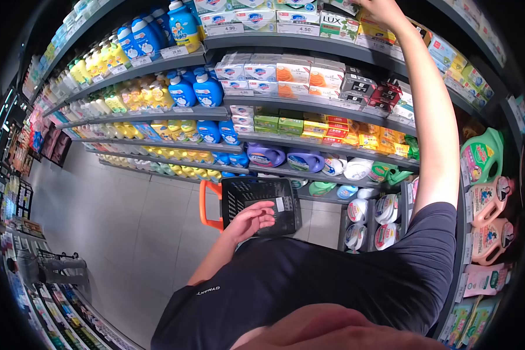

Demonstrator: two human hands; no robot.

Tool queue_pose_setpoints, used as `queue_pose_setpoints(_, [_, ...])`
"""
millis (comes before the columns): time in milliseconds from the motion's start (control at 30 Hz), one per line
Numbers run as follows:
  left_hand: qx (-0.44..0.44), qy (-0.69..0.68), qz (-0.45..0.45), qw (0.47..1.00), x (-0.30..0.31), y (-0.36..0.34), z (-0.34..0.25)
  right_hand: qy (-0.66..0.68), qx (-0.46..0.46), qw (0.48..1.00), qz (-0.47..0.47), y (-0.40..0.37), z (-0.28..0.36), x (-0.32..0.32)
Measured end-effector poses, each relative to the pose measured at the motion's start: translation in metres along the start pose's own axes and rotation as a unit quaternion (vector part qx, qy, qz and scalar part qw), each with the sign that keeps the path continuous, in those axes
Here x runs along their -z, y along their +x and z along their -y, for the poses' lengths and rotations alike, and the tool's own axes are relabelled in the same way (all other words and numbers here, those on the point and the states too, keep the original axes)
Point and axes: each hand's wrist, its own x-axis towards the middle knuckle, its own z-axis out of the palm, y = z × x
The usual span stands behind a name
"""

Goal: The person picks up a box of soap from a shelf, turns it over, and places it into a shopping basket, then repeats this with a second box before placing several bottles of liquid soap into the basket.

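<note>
Orange-handled basket [245,195] sits at centre, below your left hand [253,219], its fingers loosely curled and empty; soap boxes [338,27] line the upper edge near your right hand [381,10], whose grip cannot be told; your right forearm [434,111] crosses the shelves [274,42].

Head-worn view, forward and down

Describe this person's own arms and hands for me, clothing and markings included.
The left grip and the right grip are ungloved hands, the right partly cut off by the picture's top edge. The forearms are uncovered, with no watch or band visible. The short-sleeved shirt is dark navy and bears small white lettering near the left sleeve.
</note>
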Motion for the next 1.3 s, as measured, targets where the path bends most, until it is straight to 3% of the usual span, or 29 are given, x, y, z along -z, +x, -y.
queue_pose_setpoints(67, [0.001,-0.005,-0.001,1.000,0.002,0.000,0.002,-0.040,0.034,0.997,0.058,0.007,-0.005,-0.003])
queue_pose_setpoints(167, [-0.001,-0.002,0.002,1.000,0.004,0.000,0.002,-0.025,0.059,0.996,0.057,0.006,-0.004,-0.011])
queue_pose_setpoints(467, [-0.005,-0.011,0.005,1.000,0.003,-0.004,0.000,-0.018,0.009,0.992,0.128,0.009,0.021,0.007])
queue_pose_setpoints(567, [-0.007,-0.005,-0.002,1.000,0.004,-0.007,-0.001,-0.052,-0.038,0.996,0.063,0.000,0.034,0.008])
queue_pose_setpoints(667, [-0.008,-0.017,-0.010,1.000,0.010,-0.011,-0.001,-0.074,0.017,0.987,-0.143,-0.014,0.054,0.003])
queue_pose_setpoints(733, [0.000,-0.016,-0.032,0.999,0.020,-0.012,-0.002,0.003,0.008,0.986,-0.169,-0.043,0.085,0.004])
queue_pose_setpoints(800, [0.005,-0.014,-0.068,0.998,0.023,-0.018,-0.004,0.117,-0.001,0.971,-0.210,-0.084,0.154,0.002])
queue_pose_setpoints(900, [0.016,0.013,-0.133,0.991,0.045,-0.026,-0.003,0.294,-0.066,0.951,-0.073,-0.196,0.238,-0.056])
queue_pose_setpoints(933, [0.022,0.029,-0.167,0.985,0.046,-0.030,-0.007,0.331,-0.119,0.936,0.025,-0.236,0.266,-0.081])
queue_pose_setpoints(967, [0.039,0.043,-0.204,0.977,0.052,-0.035,-0.009,0.400,-0.208,0.888,0.090,-0.280,0.293,-0.111])
queue_pose_setpoints(1033, [0.062,0.080,-0.271,0.957,0.061,-0.046,-0.015,0.394,-0.320,0.830,0.232,-0.384,0.336,-0.166])
queue_pose_setpoints(1100, [0.073,0.120,-0.306,0.942,0.074,-0.058,-0.021,0.384,-0.399,0.786,0.275,-0.498,0.379,-0.197])
queue_pose_setpoints(1167, [0.092,0.197,-0.363,0.906,0.094,-0.069,-0.024,0.345,-0.427,0.756,0.358,-0.613,0.415,-0.211])
queue_pose_setpoints(1233, [0.085,0.312,-0.392,0.861,0.147,-0.083,-0.012,0.333,-0.494,0.605,0.528,-0.670,0.442,-0.192])
queue_pose_setpoints(1300, [0.088,0.541,-0.401,0.734,0.163,-0.092,-0.016,0.338,-0.523,0.557,0.549,-0.800,0.475,-0.191])
